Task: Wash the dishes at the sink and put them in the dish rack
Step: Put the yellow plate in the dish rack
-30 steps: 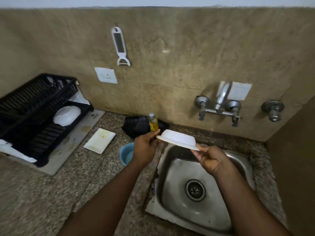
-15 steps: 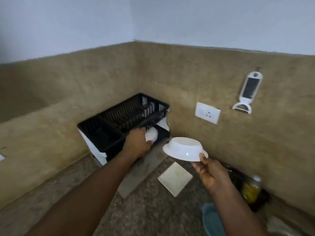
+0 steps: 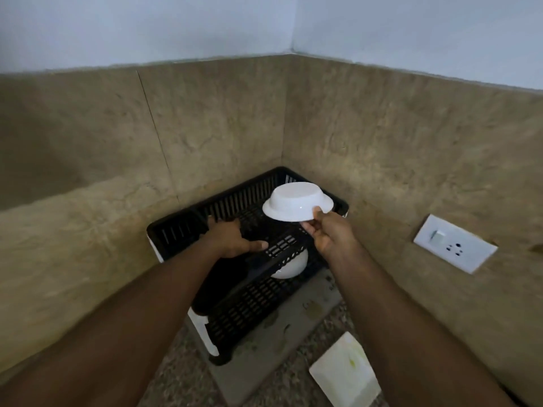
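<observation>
Change: Since half a second ago the right hand [image 3: 329, 233] has carried the white bowl [image 3: 297, 201] from beside the dish rack [image 3: 223, 315] to a spot over its top tier, and the left hand [image 3: 232, 236] has risen from the lower tier to the upper one.
Bowl: it is upside down and slightly tilted, hanging above the far right part of the top tier, apparently not yet resting on it. Inverting it probably lets the water drain.
Right hand: it pinches the near rim of the bowl, thumb on top and fingers beneath, an edge hold that should leave the bowl free to be lowered flat.
Left hand: it lies on the top tier with the fingers reaching over the slats and the thumb stretched out along the front rail. It seems to steady the rack; whether the fingers grip a slat I cannot tell.
Rack: black, two-tiered, tucked into the corner of the counter [image 3: 182, 386] on a grey drain tray [image 3: 305, 318].
Second bowl: another white bowl [image 3: 289, 265] sits inverted on the lower tier, partly hidden by the upper rail.
Plate: a square white plate [image 3: 343, 374] with yellowish marks lies on the counter near the tray, likely not yet washed.
Wall: a white socket plate [image 3: 455, 243] is fixed to the right.
Stage: this bowl is about to be placed.
</observation>
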`<control>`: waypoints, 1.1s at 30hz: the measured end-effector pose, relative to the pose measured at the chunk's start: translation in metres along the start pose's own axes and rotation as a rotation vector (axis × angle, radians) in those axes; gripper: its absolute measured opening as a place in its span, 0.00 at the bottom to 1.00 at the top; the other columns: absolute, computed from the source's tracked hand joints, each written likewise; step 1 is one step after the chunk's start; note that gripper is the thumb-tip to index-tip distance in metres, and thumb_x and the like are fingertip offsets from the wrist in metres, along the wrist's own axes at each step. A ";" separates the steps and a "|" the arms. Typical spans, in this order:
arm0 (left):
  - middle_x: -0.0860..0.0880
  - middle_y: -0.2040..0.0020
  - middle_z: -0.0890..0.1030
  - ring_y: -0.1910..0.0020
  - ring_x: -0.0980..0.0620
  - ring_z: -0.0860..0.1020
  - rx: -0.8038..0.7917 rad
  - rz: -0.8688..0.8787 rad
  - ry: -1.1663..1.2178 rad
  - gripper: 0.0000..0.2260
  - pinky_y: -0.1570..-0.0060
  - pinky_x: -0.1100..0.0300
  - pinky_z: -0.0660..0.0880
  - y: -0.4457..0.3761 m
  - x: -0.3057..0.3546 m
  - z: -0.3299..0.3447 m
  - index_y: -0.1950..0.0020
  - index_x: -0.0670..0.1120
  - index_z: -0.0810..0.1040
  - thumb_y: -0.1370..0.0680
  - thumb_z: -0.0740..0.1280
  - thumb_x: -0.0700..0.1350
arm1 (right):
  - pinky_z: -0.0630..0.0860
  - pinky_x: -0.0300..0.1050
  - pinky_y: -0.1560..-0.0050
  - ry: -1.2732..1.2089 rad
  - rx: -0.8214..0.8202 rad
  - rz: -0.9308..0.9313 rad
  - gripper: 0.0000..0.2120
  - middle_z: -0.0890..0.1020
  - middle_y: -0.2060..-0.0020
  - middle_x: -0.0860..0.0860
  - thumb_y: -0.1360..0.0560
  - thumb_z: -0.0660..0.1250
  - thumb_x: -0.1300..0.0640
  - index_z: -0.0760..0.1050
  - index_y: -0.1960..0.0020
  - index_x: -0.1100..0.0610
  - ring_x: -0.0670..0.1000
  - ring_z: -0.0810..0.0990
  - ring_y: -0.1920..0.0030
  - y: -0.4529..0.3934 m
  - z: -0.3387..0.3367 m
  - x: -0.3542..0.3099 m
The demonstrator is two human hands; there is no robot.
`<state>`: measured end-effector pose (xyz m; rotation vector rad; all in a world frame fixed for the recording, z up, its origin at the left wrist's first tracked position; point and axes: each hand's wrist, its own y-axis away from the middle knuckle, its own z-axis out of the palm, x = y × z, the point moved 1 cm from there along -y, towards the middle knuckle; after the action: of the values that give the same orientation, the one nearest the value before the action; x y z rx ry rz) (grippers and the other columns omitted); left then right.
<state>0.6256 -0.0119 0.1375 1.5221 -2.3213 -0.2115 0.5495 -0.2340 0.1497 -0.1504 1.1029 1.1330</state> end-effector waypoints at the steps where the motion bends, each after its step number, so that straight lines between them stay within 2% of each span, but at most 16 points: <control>1: 0.43 0.16 0.56 0.17 0.37 0.49 -0.014 0.000 -0.013 0.59 0.22 0.34 0.35 -0.003 0.001 0.002 0.15 0.54 0.50 0.38 0.55 0.86 | 0.80 0.51 0.54 0.024 0.008 0.006 0.17 0.79 0.35 0.57 0.17 0.63 0.65 0.72 0.29 0.60 0.55 0.80 0.44 -0.010 0.009 0.001; 3: 0.40 0.15 0.50 0.18 0.34 0.40 -0.059 -0.058 -0.025 0.64 0.24 0.29 0.36 -0.008 0.002 0.008 0.16 0.56 0.47 0.44 0.51 0.89 | 0.81 0.50 0.64 0.055 0.026 0.008 0.17 0.80 0.35 0.58 0.18 0.65 0.66 0.72 0.30 0.62 0.56 0.80 0.44 -0.030 0.026 0.004; 4: 0.39 0.15 0.47 0.19 0.32 0.35 -0.075 -0.086 -0.019 0.64 0.24 0.28 0.38 -0.010 0.003 0.011 0.16 0.58 0.45 0.45 0.51 0.89 | 0.82 0.51 0.63 0.062 0.033 0.010 0.17 0.80 0.37 0.59 0.18 0.65 0.67 0.72 0.30 0.63 0.57 0.81 0.45 -0.038 0.033 0.006; 6: 0.39 0.15 0.44 0.22 0.30 0.30 -0.094 -0.104 -0.002 0.58 0.25 0.26 0.41 -0.005 0.007 0.013 0.16 0.59 0.43 0.38 0.57 0.85 | 0.82 0.56 0.54 0.079 0.041 0.026 0.18 0.81 0.39 0.60 0.19 0.66 0.68 0.72 0.30 0.64 0.58 0.81 0.46 -0.054 0.045 0.010; 8: 0.42 0.15 0.43 0.22 0.30 0.29 -0.086 -0.093 0.006 0.54 0.25 0.27 0.43 0.003 0.009 0.012 0.16 0.58 0.42 0.32 0.61 0.81 | 0.82 0.57 0.50 0.110 0.041 0.041 0.19 0.80 0.36 0.61 0.19 0.66 0.68 0.72 0.29 0.64 0.59 0.82 0.44 -0.066 0.052 0.014; 12: 0.44 0.15 0.44 0.21 0.32 0.30 -0.099 -0.091 0.030 0.50 0.24 0.29 0.43 0.001 0.010 0.010 0.16 0.58 0.43 0.29 0.61 0.78 | 0.80 0.55 0.49 0.135 0.060 0.041 0.19 0.79 0.33 0.61 0.19 0.66 0.67 0.72 0.29 0.65 0.60 0.80 0.37 -0.086 0.059 0.022; 14: 0.44 0.15 0.44 0.21 0.32 0.30 -0.096 -0.089 0.035 0.49 0.24 0.29 0.43 -0.001 0.010 0.012 0.16 0.59 0.43 0.28 0.61 0.78 | 0.81 0.55 0.49 0.134 0.066 0.030 0.19 0.78 0.33 0.61 0.19 0.66 0.67 0.71 0.29 0.66 0.61 0.80 0.36 -0.093 0.062 0.024; 17: 0.44 0.15 0.45 0.21 0.32 0.30 -0.076 -0.086 0.033 0.48 0.24 0.28 0.43 -0.003 0.010 0.015 0.16 0.59 0.43 0.28 0.60 0.77 | 0.82 0.60 0.45 0.152 0.102 0.015 0.19 0.79 0.35 0.61 0.20 0.68 0.68 0.72 0.30 0.67 0.61 0.81 0.38 -0.100 0.061 0.025; 19: 0.44 0.15 0.45 0.21 0.32 0.31 -0.075 -0.087 0.024 0.48 0.24 0.28 0.43 -0.003 0.009 0.016 0.16 0.58 0.43 0.27 0.60 0.77 | 0.84 0.60 0.50 0.178 0.129 0.006 0.18 0.81 0.38 0.61 0.22 0.70 0.67 0.74 0.33 0.67 0.61 0.82 0.42 -0.100 0.058 0.025; 21: 0.43 0.15 0.46 0.21 0.32 0.31 -0.063 -0.089 0.021 0.47 0.24 0.28 0.43 -0.003 0.011 0.016 0.16 0.58 0.43 0.26 0.59 0.77 | 0.86 0.55 0.59 0.214 0.134 -0.001 0.16 0.83 0.43 0.61 0.23 0.73 0.65 0.77 0.37 0.67 0.59 0.84 0.47 -0.098 0.054 0.026; 23: 0.43 0.15 0.46 0.20 0.32 0.32 -0.051 -0.092 0.018 0.46 0.24 0.28 0.43 -0.002 0.011 0.016 0.16 0.59 0.44 0.26 0.59 0.76 | 0.85 0.51 0.64 0.227 0.127 -0.004 0.15 0.84 0.46 0.60 0.23 0.74 0.61 0.78 0.39 0.66 0.57 0.86 0.51 -0.098 0.050 0.027; 28: 0.42 0.15 0.52 0.18 0.33 0.39 0.051 -0.103 0.041 0.40 0.24 0.28 0.41 0.004 0.010 0.015 0.16 0.58 0.52 0.23 0.57 0.74 | 0.85 0.46 0.62 0.219 0.100 -0.034 0.16 0.84 0.46 0.61 0.22 0.73 0.58 0.78 0.40 0.68 0.57 0.86 0.50 -0.080 0.038 0.022; 31: 0.40 0.17 0.58 0.17 0.35 0.48 0.170 -0.089 0.078 0.38 0.23 0.29 0.44 0.012 0.023 0.017 0.17 0.53 0.61 0.22 0.57 0.72 | 0.85 0.44 0.61 0.244 0.090 -0.059 0.16 0.84 0.50 0.58 0.21 0.72 0.58 0.78 0.40 0.69 0.54 0.86 0.52 -0.050 0.025 0.016; 33: 0.41 0.20 0.66 0.18 0.37 0.54 0.220 -0.031 0.119 0.34 0.23 0.29 0.47 0.023 0.041 0.021 0.22 0.50 0.69 0.21 0.57 0.70 | 0.84 0.42 0.60 0.300 0.113 -0.104 0.14 0.84 0.55 0.54 0.20 0.70 0.59 0.77 0.38 0.68 0.51 0.85 0.55 -0.024 0.007 0.014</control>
<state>0.5835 -0.0414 0.1337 1.6252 -2.2892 0.1284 0.5729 -0.2321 0.1325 -0.2930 1.4062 0.9717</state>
